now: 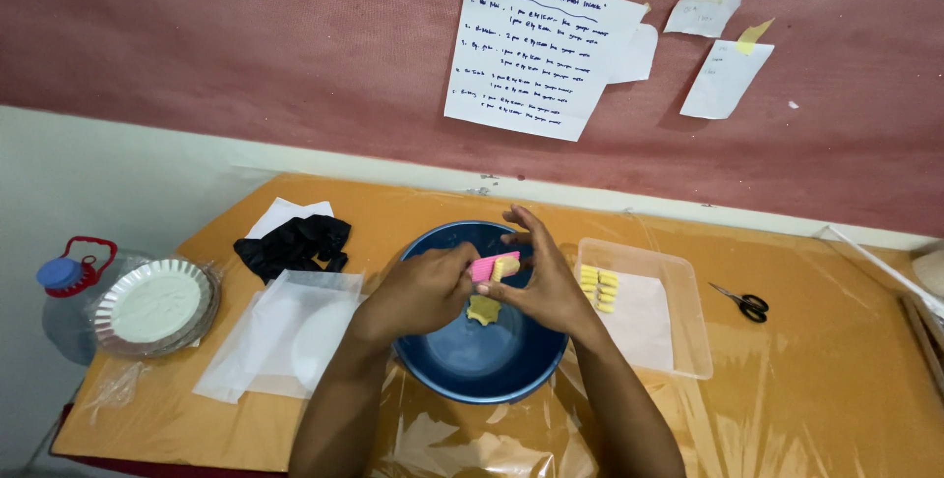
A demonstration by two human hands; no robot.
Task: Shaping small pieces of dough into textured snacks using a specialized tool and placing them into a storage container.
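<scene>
hands work a pink mould over the blue bowl

the left hand point(418, 291) has its grip clamped on a pink mould point(489, 267). the right hand point(544, 281) pinches yellow dough point(504, 267) against it. just below both grips, a yellow dough piece point(483, 310) lies in the blue bowl point(462, 365) on the table point(816, 380).

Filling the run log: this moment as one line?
left hand: holds pink mould | right hand: presses yellow dough | over blue bowl
</scene>
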